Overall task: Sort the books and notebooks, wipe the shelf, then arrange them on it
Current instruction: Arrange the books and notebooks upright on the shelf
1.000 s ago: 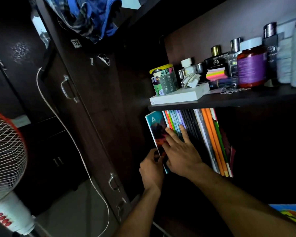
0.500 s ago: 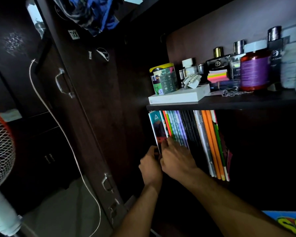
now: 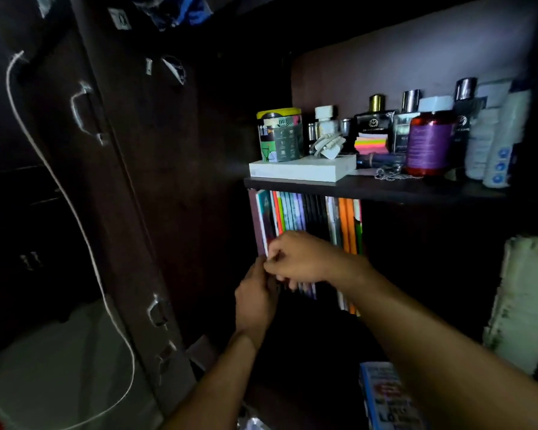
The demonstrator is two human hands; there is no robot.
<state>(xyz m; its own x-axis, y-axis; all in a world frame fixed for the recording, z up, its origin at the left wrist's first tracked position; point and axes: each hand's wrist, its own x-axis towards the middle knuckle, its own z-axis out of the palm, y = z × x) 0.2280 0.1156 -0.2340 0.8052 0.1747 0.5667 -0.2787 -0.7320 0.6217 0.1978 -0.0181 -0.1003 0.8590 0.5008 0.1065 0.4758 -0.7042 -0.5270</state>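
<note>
Two hands meet at the left end of a row of books and notebooks [image 3: 308, 217] that stands upright under the dark shelf board [image 3: 385, 189]. The right hand [image 3: 305, 259] lies across the lower part of the spines, its fingers curled in against the leftmost covers; whether it pinches one of them or only presses on them cannot be told in the dim, blurred light. The left hand [image 3: 257, 297] rises from below and touches the right hand at the fingertips, its fingers bent toward the outermost teal-covered notebook [image 3: 263, 217]; how firmly it holds that cover cannot be told either. That notebook leans slightly, just below the left end of the shelf board, with red, green, blue and purple spines beside it, then dark ones, then two orange spines [image 3: 347, 225] at the right end of the row.

On top of the shelf board, at its left end, lies a flat white box [image 3: 305, 172] with a patterned yellow-lidded tin [image 3: 280, 135] standing on it. To the right along the board stand perfume bottles, a stack of neon sticky notes [image 3: 371, 142] and a red jar with a purple label [image 3: 429, 144]. Well left of the shelf board, a dark cabinet door [image 3: 131, 181] carries metal handles, and a white cord [image 3: 75, 218] hangs down past it.
</note>
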